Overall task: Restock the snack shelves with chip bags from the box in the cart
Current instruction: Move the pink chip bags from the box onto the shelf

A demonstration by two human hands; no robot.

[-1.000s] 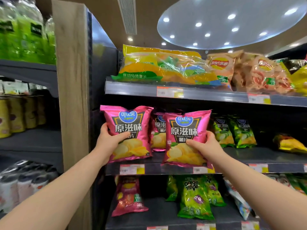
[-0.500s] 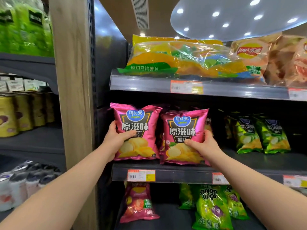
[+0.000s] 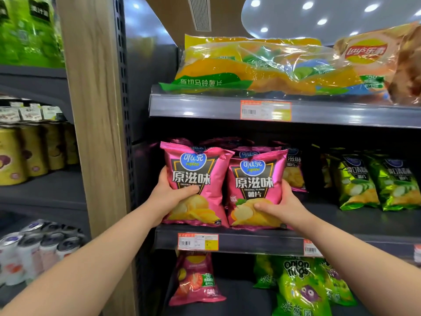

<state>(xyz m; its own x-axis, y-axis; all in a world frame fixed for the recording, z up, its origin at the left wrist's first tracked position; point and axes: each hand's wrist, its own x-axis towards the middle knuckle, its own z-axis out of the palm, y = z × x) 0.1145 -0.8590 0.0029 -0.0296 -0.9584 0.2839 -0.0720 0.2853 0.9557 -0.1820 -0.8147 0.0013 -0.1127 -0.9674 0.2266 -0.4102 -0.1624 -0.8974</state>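
Note:
Two pink chip bags stand upright side by side at the front of the middle shelf (image 3: pixel 250 242). My left hand (image 3: pixel 169 197) grips the left pink bag (image 3: pixel 198 176) by its left edge, thumb across the front. My right hand (image 3: pixel 281 206) grips the right pink bag (image 3: pixel 255 185) by its lower right side. More pink bags (image 3: pixel 293 169) stand behind them. The box and the cart are out of view.
Green chip bags (image 3: pixel 373 183) stand further right on the same shelf. Large yellow multi-pack bags (image 3: pixel 262 67) lie on the shelf above. Onion ring bags (image 3: pixel 298 286) and a pink bag (image 3: pixel 196 279) sit below. A wooden post (image 3: pixel 93 133) borders the left, with cans (image 3: pixel 29 153) beyond.
Both hands have brought the two pink bags closer together and set them deeper on the shelf. The camera has moved closer and to the left.

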